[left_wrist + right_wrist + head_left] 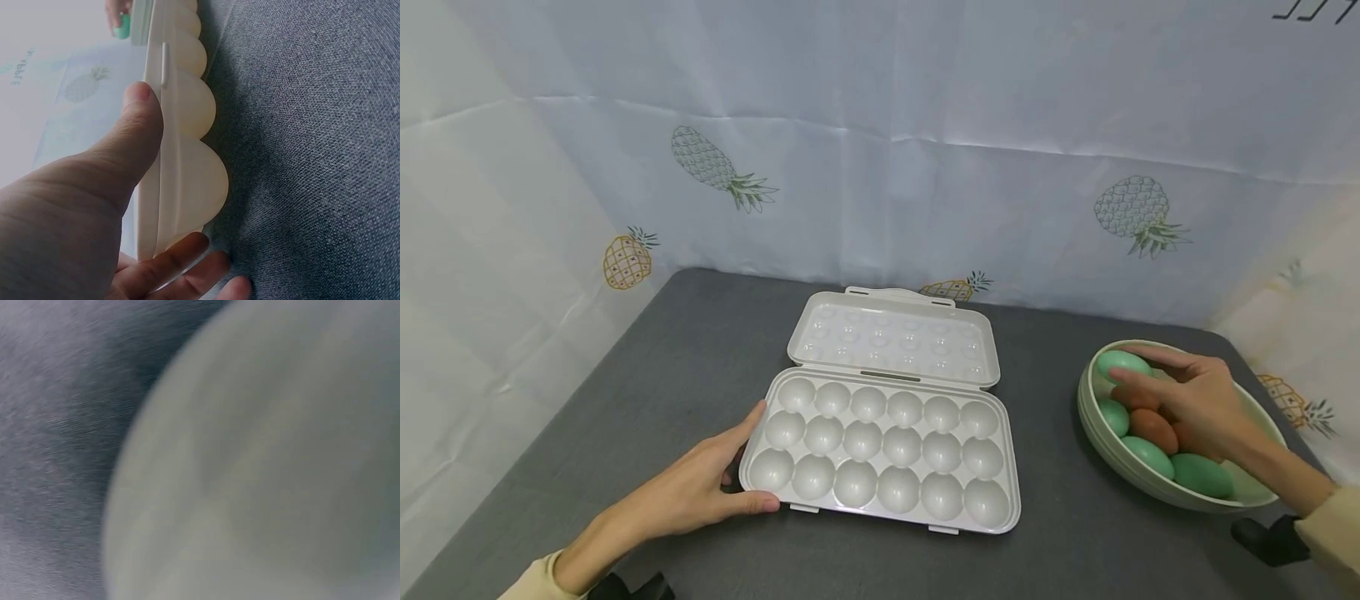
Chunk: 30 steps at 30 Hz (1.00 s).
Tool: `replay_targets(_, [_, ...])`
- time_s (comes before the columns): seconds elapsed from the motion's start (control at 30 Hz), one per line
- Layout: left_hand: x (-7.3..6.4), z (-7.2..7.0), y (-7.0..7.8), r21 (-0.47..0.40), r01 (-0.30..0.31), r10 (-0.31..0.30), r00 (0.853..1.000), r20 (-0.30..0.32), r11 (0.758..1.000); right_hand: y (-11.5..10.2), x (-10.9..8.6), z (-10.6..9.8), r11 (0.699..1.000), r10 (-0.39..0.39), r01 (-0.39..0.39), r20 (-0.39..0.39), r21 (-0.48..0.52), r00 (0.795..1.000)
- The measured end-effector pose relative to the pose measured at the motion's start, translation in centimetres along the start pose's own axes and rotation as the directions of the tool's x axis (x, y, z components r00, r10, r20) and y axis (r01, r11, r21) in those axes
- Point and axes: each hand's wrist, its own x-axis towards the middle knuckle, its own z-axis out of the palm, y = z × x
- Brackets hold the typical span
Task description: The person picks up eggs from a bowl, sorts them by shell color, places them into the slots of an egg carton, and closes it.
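A white egg tray (880,442) with rows of round hollows lies on the table, its lid (895,337) folded back behind it. My left hand (703,487) grips the tray's left front corner, thumb on the front edge and fingers at the left side; the left wrist view shows this hand (119,169) close up. On the right, my right hand (1198,400) pinches a light green egg (1122,365) at the inner left rim of a pale green bowl (1255,492). Several green and brown eggs lie below it, such as a brown egg (1153,430). A blurred bowl wall (250,475) fills the right wrist view.
The dark grey table (685,375) is bordered behind and at both sides by a white curtain (880,167) with printed pineapples. The tray's lid comes close to the back curtain. The bowl stands near the table's right edge.
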Motion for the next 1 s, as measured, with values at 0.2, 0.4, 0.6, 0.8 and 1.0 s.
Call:
replay_targets(0.2, [-0.2, -0.1, -0.1, 0.003, 0.000, 0.000, 1.000, -0.006, 1.000, -1.9, 0.4, -0.2, 0.997, -0.080, 0.081, -0.075, 0.009, 0.994])
replay_targets(0.4, [-0.4, -0.1, -0.1, 0.003, 0.001, -0.001, 1.000, 0.002, 1.000, -3.8, 1.2, 0.6, 0.970, -0.092, 0.104, -0.067, 0.222, 0.994])
replay_targets(0.6, [-0.4, -0.2, -0.1, -0.003, 0.007, -0.007, 1.000, 0.021, 1.000, -5.9, 2.2, 2.3, 0.808, -0.178, 0.173, -0.046, 0.564, 0.983])
replay_targets(0.8, [-0.2, -0.2, 0.0, -0.029, 0.005, -0.004, 0.999, 0.037, 1.000, -9.1, 3.2, 5.2, 0.757, -0.218, 0.194, -0.038, 0.624, 0.975])
replay_targets(1.0, [-0.1, -0.1, 0.1, -0.037, -0.004, 0.006, 0.999, 0.036, 0.999, -11.8, 3.9, 8.4, 0.727, -0.282, 0.206, 0.011, 0.655, 0.959])
